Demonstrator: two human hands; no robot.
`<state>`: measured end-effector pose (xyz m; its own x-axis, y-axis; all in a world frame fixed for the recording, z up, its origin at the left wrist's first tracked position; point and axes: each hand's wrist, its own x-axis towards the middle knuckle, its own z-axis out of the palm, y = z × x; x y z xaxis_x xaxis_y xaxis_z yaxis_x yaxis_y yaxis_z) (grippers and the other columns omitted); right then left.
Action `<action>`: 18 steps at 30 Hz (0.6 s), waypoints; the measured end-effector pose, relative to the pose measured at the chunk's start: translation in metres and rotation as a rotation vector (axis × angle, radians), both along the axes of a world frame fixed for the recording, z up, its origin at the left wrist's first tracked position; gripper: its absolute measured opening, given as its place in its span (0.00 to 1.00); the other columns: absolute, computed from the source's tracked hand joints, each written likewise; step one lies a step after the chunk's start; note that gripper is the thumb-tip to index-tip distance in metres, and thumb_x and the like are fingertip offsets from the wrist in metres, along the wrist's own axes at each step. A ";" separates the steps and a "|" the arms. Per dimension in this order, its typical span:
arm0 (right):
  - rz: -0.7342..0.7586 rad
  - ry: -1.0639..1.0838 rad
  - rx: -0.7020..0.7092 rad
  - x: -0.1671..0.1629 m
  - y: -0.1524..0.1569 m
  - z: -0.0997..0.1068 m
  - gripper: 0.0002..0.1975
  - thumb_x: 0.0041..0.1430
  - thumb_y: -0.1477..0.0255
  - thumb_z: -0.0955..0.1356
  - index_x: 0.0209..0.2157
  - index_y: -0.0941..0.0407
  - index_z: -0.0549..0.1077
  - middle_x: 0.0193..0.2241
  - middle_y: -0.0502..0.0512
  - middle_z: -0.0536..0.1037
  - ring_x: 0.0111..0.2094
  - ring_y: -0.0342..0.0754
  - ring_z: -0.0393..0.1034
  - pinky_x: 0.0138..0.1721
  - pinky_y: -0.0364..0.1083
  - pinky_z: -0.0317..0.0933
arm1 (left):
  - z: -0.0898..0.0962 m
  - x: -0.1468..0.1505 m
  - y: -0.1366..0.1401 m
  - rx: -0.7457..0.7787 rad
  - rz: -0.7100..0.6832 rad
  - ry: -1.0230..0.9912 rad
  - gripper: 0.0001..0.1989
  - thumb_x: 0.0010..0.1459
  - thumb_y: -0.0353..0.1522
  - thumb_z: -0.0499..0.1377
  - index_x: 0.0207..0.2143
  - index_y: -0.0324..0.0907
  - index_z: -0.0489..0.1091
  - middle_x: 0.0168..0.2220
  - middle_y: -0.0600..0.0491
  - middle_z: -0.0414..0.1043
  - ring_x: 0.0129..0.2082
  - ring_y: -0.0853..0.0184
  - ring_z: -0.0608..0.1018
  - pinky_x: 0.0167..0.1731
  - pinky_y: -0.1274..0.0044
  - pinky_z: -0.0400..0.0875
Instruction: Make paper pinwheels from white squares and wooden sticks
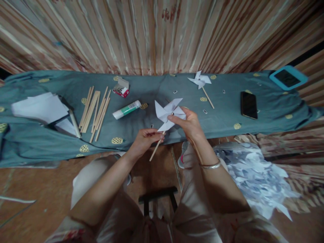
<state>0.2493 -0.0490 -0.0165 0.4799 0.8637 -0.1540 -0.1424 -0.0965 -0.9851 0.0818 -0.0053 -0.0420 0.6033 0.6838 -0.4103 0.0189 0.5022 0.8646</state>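
A white paper pinwheel (pixel 164 115) on a thin wooden stick (pixel 156 149) is held up over the near edge of the cloth-covered table. My left hand (pixel 145 141) pinches the stick just below the paper blades. With thumb and fingers, my right hand (pixel 188 122) grips the pinwheel's right side; the thumb presses close to the silvery pin at its centre. Fingers behind the blades are partly hidden. A second pinwheel (pixel 199 80) lies on its stick farther back on the right.
Left on the table (pixel 162 82) are several wooden sticks (pixel 87 113), a glue stick (pixel 127 109), a small open box of pins (pixel 121 88) and white paper (pixel 42 107). Right are a phone (pixel 249 105) and a blue-framed device (pixel 288 77). A heap of paper pinwheels (pixel 260 175) lies below right.
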 end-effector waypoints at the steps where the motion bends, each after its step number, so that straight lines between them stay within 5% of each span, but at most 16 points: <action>1: 0.011 0.000 -0.002 0.000 0.000 0.001 0.24 0.32 0.60 0.80 0.33 0.55 0.77 0.32 0.52 0.81 0.35 0.51 0.75 0.43 0.51 0.68 | 0.000 0.000 0.000 0.001 -0.002 0.002 0.17 0.33 0.38 0.74 0.27 0.40 0.80 0.26 0.52 0.79 0.25 0.69 0.77 0.34 0.74 0.74; 18: 0.060 0.044 0.055 0.005 -0.004 0.002 0.26 0.34 0.60 0.80 0.37 0.53 0.77 0.34 0.50 0.82 0.37 0.49 0.75 0.46 0.50 0.68 | 0.002 0.001 0.000 -0.015 0.009 0.002 0.18 0.31 0.39 0.76 0.25 0.40 0.80 0.23 0.54 0.77 0.23 0.71 0.76 0.33 0.76 0.73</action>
